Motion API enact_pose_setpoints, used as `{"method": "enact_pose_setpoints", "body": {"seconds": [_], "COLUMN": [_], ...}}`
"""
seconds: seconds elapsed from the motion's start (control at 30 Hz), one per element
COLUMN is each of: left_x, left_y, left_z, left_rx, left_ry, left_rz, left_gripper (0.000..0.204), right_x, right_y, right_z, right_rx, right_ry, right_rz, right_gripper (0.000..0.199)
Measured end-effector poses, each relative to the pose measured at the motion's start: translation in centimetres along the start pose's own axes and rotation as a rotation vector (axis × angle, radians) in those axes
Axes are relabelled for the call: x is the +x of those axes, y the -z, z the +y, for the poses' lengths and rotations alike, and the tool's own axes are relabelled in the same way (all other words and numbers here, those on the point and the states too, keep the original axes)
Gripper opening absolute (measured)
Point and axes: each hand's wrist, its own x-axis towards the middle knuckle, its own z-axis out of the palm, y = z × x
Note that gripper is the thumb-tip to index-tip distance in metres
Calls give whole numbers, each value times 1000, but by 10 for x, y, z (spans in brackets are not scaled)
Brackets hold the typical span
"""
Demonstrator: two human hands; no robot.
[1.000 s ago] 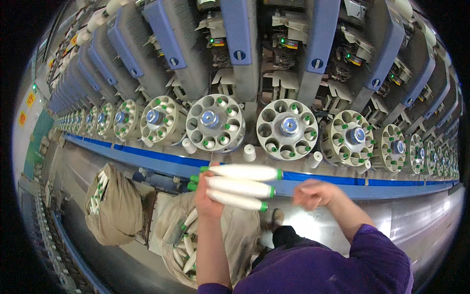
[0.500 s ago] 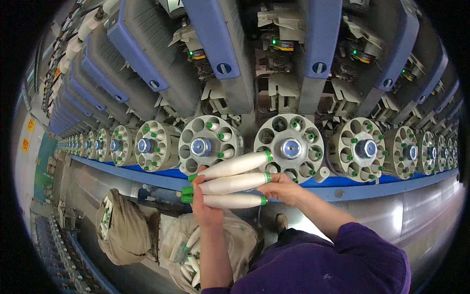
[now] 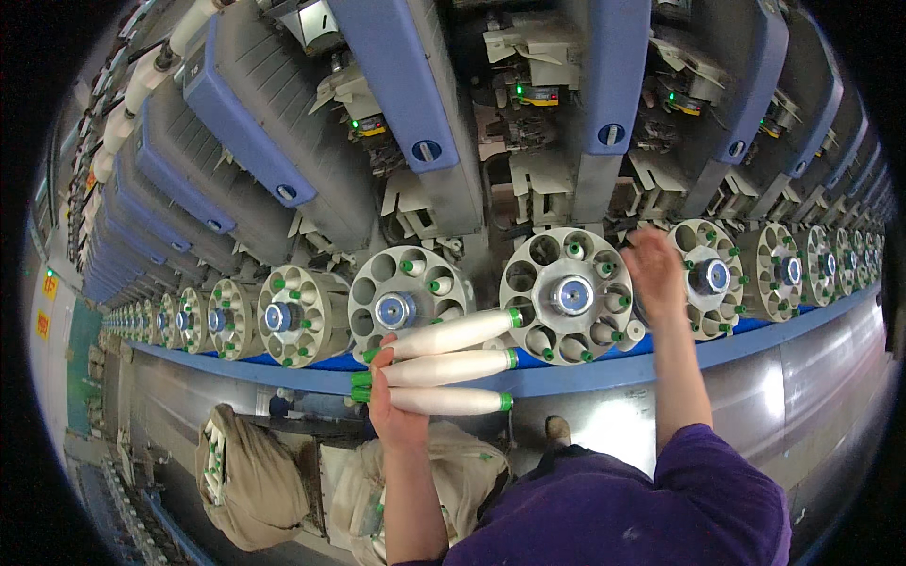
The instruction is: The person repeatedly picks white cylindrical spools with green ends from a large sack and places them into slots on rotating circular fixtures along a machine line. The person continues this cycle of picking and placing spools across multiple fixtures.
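Three white yarn bobbins with green ends, an upper one [image 3: 453, 334], a middle one [image 3: 444, 367] and a lower one [image 3: 448, 401], lie side by side in my left hand [image 3: 401, 420]. Its fingers are closed round their left ends. Just beyond the bobbins stands a round magazine [image 3: 573, 295] with a ring of pockets; several pockets hold green-tipped bobbins and some at its upper left look empty. At its right rim my right hand [image 3: 658, 274] is raised, slightly blurred, thumb apart from the fingers, with nothing visible in it. Whether it touches the rim cannot be made out.
More round magazines, such as one on the left [image 3: 406, 302] and one on the right [image 3: 708, 274], line the machine. A blue rail [image 3: 566, 380] runs below them. Cloth sacks, one far left [image 3: 255, 481] and one nearer [image 3: 453, 462], hold bobbins at lower left.
My right hand has left the right ends of the bobbins and moved up and right to the magazine's edge. My left hand still holds the three bobbins. The view has shifted slightly.
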Motion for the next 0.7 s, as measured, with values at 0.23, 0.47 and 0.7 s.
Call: {"method": "enact_pose_setpoints", "body": {"seconds": [0.23, 0.47, 0.7], "left_x": [4, 11, 44], "left_y": [18, 16, -38], "left_z": [11, -9, -81], "left_rx": [-69, 300, 666], "left_ry": [52, -33, -186], "left_rz": [11, 105, 74], "left_gripper": [34, 30, 30], "right_x": [-49, -40, -57], "right_y": [-35, 1, 5], "right_z": [59, 18, -29], "right_rx": [-996, -453, -208], "right_ry": [-769, -285, -356], "right_rz": [-1057, -429, -687], "right_gripper": [35, 20, 23]}}
